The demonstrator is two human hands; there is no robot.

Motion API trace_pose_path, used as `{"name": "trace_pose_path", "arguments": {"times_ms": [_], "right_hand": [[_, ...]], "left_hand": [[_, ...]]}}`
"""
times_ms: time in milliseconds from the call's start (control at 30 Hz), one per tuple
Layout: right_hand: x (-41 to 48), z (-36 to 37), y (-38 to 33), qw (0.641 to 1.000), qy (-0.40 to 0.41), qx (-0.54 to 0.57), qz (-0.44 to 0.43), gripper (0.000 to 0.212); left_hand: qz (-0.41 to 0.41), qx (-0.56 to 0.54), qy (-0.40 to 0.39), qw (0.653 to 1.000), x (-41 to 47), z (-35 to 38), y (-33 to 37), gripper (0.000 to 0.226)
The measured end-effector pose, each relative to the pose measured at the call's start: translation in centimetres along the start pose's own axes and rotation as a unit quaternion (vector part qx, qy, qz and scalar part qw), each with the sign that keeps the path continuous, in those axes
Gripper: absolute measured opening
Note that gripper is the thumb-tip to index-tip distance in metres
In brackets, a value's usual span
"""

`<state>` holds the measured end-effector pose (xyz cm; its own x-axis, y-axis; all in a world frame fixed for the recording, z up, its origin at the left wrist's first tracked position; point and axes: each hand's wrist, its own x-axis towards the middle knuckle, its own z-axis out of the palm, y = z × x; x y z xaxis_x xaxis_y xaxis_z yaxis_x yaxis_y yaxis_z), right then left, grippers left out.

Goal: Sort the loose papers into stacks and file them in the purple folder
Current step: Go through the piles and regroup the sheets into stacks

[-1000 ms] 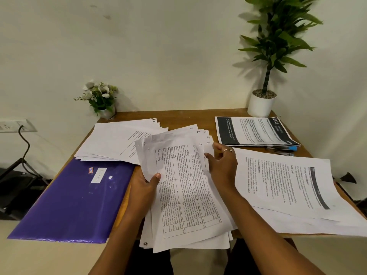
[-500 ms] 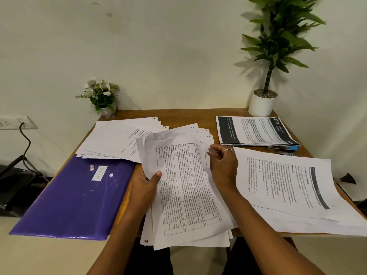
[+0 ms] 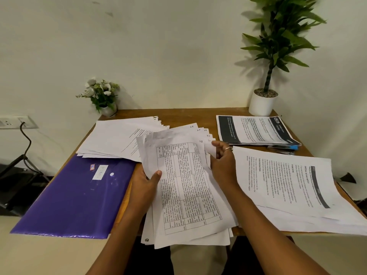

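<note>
Gripping the fanned papers (image 3: pixel 186 187), left hand (image 3: pixel 146 180); right hand (image 3: pixel 223 165) pinching.

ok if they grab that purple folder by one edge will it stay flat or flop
Probably flops: the purple folder looks like thin plastic. Its glossy sheen suggests it's slippery to pinch. It lies at the table edge, so a push might slide it off.

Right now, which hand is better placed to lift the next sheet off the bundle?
Right hand: it pinches a sheet corner at the top right of the paper bundle; the left hand grips its left edge.
</note>
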<state>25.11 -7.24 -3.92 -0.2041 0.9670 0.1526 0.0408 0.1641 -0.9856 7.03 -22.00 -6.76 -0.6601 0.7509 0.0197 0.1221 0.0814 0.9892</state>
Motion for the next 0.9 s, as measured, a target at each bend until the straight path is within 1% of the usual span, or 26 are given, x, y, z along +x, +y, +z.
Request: {"name": "trace_pose_path", "arguments": {"times_ms": [100,133,200,233,267,300,333,400,467,533,600,667,700,767,800,900], "right_hand": [[0.0,-0.9,-0.1,0.996,-0.058,-0.044,0.041,0.015],[-0.1,-1.2,-0.2,0.994,-0.075,-0.043,0.073,0.021],[-0.2,-2.0,0.3,0.98,-0.14,0.026,0.135,0.055],[-0.1,-2.4,0.6,0.97,-0.178,0.073,0.147,0.067],[0.0,-2.8,0.8,0.962,-0.204,0.102,0.151,0.072],[0.0,-3.0,0.7,0.961,-0.212,0.102,0.147,0.069],[0.0,-3.2,0.3,0.966,-0.204,0.076,0.142,0.061],[0.2,-3.3,-0.3,0.978,-0.166,0.009,0.125,0.036],[0.5,-3.3,-0.7,0.982,-0.153,-0.015,0.108,0.019],[0.7,-3.4,-1.3,0.986,-0.136,-0.016,0.098,0.012],[1.0,-3.7,-1.9,0.989,-0.113,0.011,0.092,0.011],[1.2,-4.1,-2.8,0.989,-0.098,0.061,0.094,0.014],[1.3,-4.3,-3.2,0.987,-0.094,0.086,0.098,0.017],[1.4,-4.6,-4.0,0.983,-0.086,0.118,0.108,0.023],[1.5,-4.7,-4.4,0.982,-0.084,0.125,0.117,0.026],[1.6,-4.9,-4.9,0.976,-0.077,0.143,0.144,0.031]], "left_hand": [[-0.009,-0.017,-0.007,1.0,-0.1,0.0,0.1,0.035],[-0.013,-0.017,-0.006,1.0,-0.1,0.0,0.2,0.035],[-0.019,-0.013,0.0,1.0,-0.1,0.0,0.3,0.035],[-0.02,-0.014,0.002,1.0,0.0,0.0,0.2,0.034],[-0.019,-0.016,0.003,1.0,-0.1,0.0,0.2,0.033],[-0.018,-0.017,0.005,1.0,-0.1,0.0,0.3,0.031],[-0.017,-0.019,0.004,1.0,-0.2,0.0,0.3,0.03],[-0.012,-0.023,0.0,1.0,-0.3,0.1,0.4,0.032],[0.002,-0.021,0.003,1.0,-0.4,0.2,0.9,0.043],[0.017,-0.011,0.0,1.0,-0.6,0.4,1.3,0.067],[0.023,0.003,-0.008,1.0,-0.9,0.7,1.7,0.091],[0.036,0.036,-0.002,0.999,-1.3,1.0,1.9,0.1],[0.05,0.064,0.007,0.997,-1.2,1.2,1.9,0.098],[0.092,0.114,0.016,0.989,-1.1,1.5,2.2,0.084],[0.105,0.114,0.008,0.988,-0.9,1.7,2.3,0.075],[0.087,0.045,-0.023,0.995,-0.6,2.0,3.5,0.05]]}}
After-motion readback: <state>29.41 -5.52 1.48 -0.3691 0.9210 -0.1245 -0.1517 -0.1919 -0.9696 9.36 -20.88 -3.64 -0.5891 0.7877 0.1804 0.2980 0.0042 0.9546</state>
